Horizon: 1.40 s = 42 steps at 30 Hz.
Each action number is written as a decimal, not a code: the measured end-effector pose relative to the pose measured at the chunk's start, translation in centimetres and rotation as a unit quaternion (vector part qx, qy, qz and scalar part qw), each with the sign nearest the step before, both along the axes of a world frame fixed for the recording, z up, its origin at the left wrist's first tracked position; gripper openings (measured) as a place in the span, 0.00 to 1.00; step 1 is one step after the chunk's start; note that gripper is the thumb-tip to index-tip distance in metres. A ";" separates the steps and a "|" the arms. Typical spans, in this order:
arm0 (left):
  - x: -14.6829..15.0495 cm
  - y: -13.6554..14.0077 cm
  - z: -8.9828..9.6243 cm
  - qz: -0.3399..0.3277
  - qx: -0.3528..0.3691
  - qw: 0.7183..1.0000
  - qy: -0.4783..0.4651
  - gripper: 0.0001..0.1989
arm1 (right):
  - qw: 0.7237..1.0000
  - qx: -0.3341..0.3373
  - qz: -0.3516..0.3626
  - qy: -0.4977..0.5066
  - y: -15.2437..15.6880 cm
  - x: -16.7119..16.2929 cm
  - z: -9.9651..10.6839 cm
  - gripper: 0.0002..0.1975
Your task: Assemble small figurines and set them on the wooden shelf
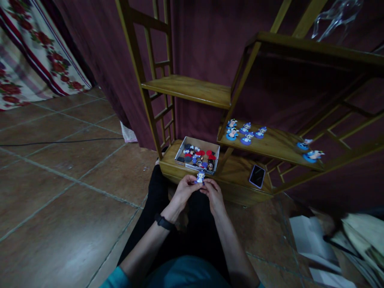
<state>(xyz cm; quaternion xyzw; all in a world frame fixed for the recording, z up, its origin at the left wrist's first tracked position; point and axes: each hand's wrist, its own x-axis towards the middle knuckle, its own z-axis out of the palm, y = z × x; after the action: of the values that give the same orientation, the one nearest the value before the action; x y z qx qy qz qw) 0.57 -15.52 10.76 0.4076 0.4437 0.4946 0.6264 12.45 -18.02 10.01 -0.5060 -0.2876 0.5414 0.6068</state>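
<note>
Fingers [194, 187] of left hand [183, 191] and right hand [215, 193] pinch a purple-and-white figurine [201, 177].

A wooden shelf [186, 91] carries things at several heights. On its lowest board [232, 172] lie an open box [204, 143] and, to the right, a phone [257, 176]. The board above [280, 143] holds seven small toys [247, 138] — five bunched at the left end, two at the right. A see-through ornament [342, 12] stands on the high board [318, 46]. On the tiled floor [60, 204] lie a black cord [60, 142] and a white box [312, 240].
</note>
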 end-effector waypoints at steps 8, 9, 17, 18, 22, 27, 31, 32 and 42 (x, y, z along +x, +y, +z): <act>0.0 0.0 -0.1 -0.006 -0.005 1.000 -0.028 0.16 | 1.000 0.000 0.001 -0.004 0.0 0.1 -0.4 0.07; 0.0 0.0 -0.1 -0.008 -0.007 1.000 -0.029 0.15 | 1.000 0.000 0.003 -0.004 0.0 0.1 -0.4 0.07; 0.1 0.1 -0.4 -0.023 -0.008 0.999 -0.043 0.15 | 1.000 -0.001 0.008 -0.006 0.1 0.3 -0.9 0.08; 0.1 0.1 -0.4 -0.022 -0.007 0.999 -0.043 0.15 | 1.000 -0.001 0.009 -0.006 0.1 0.3 -0.9 0.07; 0.1 0.0 -0.4 -0.015 -0.005 0.999 -0.043 0.14 | 1.000 0.001 0.006 -0.008 0.0 0.3 -0.9 0.07; 0.1 -0.1 -0.3 -0.010 -0.009 0.999 -0.049 0.14 | 1.000 0.004 0.007 -0.013 -0.1 0.3 -0.8 0.07; 0.1 -0.1 -0.5 -0.012 -0.004 0.999 -0.052 0.14 | 1.000 0.007 0.009 -0.014 -0.2 0.2 -0.7 0.07; 0.0 -0.1 -0.5 -0.013 -0.003 0.998 -0.054 0.14 | 1.000 0.006 0.009 -0.014 -0.2 0.2 -0.6 0.07; 0.0 0.1 -0.8 -0.017 -0.015 0.998 -0.059 0.15 | 1.000 0.009 0.008 -0.017 -0.2 0.1 -0.6 0.05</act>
<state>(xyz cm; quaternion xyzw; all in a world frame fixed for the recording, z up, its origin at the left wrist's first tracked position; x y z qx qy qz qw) 0.56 -15.42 9.94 0.3756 0.4063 0.5003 0.6660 12.55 -18.23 9.39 -0.5075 -0.3072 0.5346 0.6019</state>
